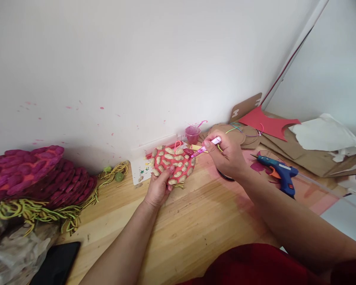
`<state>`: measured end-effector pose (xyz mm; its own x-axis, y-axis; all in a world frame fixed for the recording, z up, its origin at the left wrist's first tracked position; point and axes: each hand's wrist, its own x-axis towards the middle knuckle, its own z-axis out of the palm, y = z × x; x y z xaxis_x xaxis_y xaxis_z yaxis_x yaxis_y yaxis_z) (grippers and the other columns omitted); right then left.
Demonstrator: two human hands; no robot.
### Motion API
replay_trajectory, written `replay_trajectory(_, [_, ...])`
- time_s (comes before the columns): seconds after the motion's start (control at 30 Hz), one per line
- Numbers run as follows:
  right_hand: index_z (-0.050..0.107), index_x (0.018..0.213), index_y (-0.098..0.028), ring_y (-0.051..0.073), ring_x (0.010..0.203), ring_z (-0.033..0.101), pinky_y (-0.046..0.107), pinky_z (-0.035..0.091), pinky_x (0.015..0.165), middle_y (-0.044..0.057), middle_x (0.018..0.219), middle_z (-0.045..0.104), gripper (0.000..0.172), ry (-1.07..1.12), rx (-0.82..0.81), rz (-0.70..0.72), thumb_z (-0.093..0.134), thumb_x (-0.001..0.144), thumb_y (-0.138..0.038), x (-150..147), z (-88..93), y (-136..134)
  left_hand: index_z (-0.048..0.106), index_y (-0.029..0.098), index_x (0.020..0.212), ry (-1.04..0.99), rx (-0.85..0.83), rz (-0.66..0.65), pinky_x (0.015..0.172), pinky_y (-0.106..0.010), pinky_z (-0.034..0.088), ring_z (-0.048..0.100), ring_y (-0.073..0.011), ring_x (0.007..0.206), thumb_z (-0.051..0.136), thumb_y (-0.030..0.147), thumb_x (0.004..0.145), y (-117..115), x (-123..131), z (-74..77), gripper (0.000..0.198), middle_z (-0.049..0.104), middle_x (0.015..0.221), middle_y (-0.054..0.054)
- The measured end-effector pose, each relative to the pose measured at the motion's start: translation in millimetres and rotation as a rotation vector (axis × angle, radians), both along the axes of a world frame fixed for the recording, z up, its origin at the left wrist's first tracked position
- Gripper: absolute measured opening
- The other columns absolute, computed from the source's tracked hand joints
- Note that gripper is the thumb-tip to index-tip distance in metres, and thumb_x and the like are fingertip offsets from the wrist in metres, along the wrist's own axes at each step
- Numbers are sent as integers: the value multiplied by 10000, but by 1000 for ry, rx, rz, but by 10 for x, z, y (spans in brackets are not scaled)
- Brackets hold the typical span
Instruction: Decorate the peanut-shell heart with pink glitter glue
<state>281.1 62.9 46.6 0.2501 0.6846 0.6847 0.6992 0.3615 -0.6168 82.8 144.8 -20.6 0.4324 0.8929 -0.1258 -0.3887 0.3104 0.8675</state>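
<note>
My left hand grips the lower edge of a red round disc covered in peanut shells, thumb on top. Most of the shells are bare tan; one near the upper right is painted dark pink. A paintbrush with a white, pink-stained handle is pinched in my right hand. Its tip is at the disc's right edge, by the painted shell. Just behind stands a small clear cup of pink paint. The disc carries a pink loop at its top and yellow-green yarn at its bottom.
Stacked pink-painted peanut discs with yellow-green yarn sit at left, above a black phone-like slab. A blue glue gun lies at right, near cardboard pieces and red paper. The wall behind has pink spatters.
</note>
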Motion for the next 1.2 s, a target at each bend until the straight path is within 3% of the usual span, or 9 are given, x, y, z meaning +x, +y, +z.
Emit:
replay_trajectory(0.33, [585, 890, -213, 143, 685, 505, 304, 400, 650, 3, 757, 583, 180, 20, 18, 32, 555, 1004, -350, 12, -34, 16, 531, 175, 654, -4, 48, 9, 275, -137, 272, 366, -32, 356, 929, 373, 603, -8, 9, -32, 447, 504, 504, 78])
replay_trajectory(0.6, [596, 927, -217, 139, 678, 495, 293, 376, 610, -1, 766, 562, 190, 165, -25, 103, 552, 1010, -383, 54, -103, 48, 542, 181, 677, 14, 44, -6, 274, -146, 267, 360, -36, 353, 932, 378, 587, -10, 14, -32, 446, 480, 489, 87])
replay_trajectory(1.2, [562, 877, -216, 137, 657, 464, 311, 357, 620, -12, 733, 535, 222, 64, -43, 78, 564, 1003, -399, 58, -21, -2, 526, 186, 634, 65, 98, -39, 284, -159, 256, 351, -39, 356, 907, 402, 633, -11, -2, -76, 438, 471, 484, 73])
